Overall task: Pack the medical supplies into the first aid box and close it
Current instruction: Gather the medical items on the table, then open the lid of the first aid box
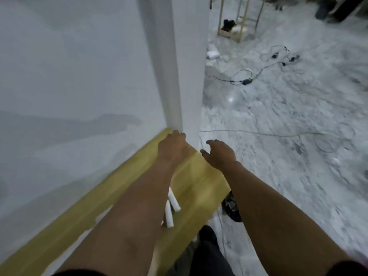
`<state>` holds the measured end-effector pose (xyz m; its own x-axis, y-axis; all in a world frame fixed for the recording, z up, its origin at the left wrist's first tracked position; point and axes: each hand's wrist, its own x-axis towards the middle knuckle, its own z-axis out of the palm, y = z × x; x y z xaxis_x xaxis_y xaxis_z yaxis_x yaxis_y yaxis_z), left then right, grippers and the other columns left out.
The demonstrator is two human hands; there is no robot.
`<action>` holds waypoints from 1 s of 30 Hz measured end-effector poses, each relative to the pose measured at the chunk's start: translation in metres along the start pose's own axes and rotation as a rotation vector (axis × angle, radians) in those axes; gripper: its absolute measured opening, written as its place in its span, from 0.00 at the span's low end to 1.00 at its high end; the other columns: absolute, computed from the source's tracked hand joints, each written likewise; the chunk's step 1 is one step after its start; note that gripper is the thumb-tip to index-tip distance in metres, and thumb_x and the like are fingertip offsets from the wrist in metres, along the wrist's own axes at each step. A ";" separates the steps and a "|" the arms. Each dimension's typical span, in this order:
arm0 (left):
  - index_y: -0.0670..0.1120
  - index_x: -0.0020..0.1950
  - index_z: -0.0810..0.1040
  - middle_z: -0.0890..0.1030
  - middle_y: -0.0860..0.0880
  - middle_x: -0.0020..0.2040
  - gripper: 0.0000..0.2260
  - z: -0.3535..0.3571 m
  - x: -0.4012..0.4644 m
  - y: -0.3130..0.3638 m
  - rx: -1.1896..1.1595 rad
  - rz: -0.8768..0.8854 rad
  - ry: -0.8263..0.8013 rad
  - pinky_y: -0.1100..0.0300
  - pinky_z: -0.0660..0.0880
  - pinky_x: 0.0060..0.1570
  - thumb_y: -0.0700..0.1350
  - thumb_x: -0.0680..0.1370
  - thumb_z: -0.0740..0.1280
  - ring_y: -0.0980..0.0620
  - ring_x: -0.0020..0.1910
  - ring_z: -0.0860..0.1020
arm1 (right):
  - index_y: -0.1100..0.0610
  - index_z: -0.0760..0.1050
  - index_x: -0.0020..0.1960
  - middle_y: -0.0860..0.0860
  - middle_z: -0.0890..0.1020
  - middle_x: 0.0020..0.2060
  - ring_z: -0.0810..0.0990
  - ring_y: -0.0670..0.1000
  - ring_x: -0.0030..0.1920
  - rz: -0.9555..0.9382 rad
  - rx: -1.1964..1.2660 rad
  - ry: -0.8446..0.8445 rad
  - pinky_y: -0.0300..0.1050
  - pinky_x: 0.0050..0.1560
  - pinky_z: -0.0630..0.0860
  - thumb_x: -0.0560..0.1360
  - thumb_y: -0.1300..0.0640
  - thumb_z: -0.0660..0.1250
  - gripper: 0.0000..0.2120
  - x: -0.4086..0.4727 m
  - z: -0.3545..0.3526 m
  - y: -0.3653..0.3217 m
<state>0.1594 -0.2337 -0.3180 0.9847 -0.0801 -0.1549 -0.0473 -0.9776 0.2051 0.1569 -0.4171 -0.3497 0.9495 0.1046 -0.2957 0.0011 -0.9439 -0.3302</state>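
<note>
In the head view, two white rolls [171,208] are being seen lying on the yellow wooden bench [201,188], at six o'clock of the left hand [172,149]. That hand is being held at the bench's far corner against the white wall [79,76]; its grip cannot be told. At three o'clock, the right hand [220,154] is being held wide, fingers relaxed, holding nothing. Cables [247,80] are being seen on the marble floor [288,126].

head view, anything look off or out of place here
Two white rolls lie loose and crossed on the wooden table, partly under the left forearm. No first aid box is in view. Cables sprawl over the floor. The frame is blurred.
</note>
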 end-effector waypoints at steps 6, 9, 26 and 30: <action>0.46 0.69 0.76 0.75 0.46 0.65 0.17 -0.055 -0.104 -0.153 0.028 -0.328 0.116 0.51 0.74 0.49 0.48 0.81 0.63 0.44 0.61 0.76 | 0.53 0.69 0.76 0.55 0.77 0.69 0.75 0.59 0.69 -0.386 -0.082 0.039 0.56 0.67 0.74 0.81 0.39 0.61 0.28 -0.008 0.005 -0.172; 0.46 0.69 0.76 0.75 0.46 0.65 0.18 -0.058 -0.159 -0.210 0.044 -0.462 0.178 0.51 0.73 0.49 0.50 0.81 0.63 0.43 0.61 0.77 | 0.53 0.69 0.75 0.55 0.77 0.68 0.75 0.59 0.68 -0.543 -0.154 0.049 0.57 0.65 0.75 0.82 0.40 0.60 0.27 -0.021 0.025 -0.242; 0.46 0.70 0.79 0.77 0.42 0.68 0.22 0.048 -0.326 -0.342 0.124 -0.718 0.594 0.46 0.73 0.63 0.54 0.79 0.68 0.39 0.67 0.76 | 0.54 0.74 0.72 0.56 0.79 0.66 0.75 0.60 0.68 -1.058 -0.211 0.395 0.53 0.65 0.72 0.80 0.41 0.64 0.26 -0.090 0.195 -0.364; 0.47 0.71 0.79 0.77 0.45 0.70 0.24 0.090 -0.374 -0.299 0.005 -0.760 0.649 0.48 0.73 0.64 0.58 0.78 0.68 0.43 0.68 0.76 | 0.54 0.74 0.71 0.55 0.79 0.66 0.75 0.58 0.68 -1.105 -0.140 0.419 0.51 0.65 0.72 0.80 0.41 0.64 0.25 -0.147 0.211 -0.331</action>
<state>-0.2093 0.0713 -0.4084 0.6547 0.6874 0.3145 0.6342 -0.7258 0.2664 -0.0495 -0.0545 -0.3857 0.4415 0.7972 0.4118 0.8929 -0.4358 -0.1135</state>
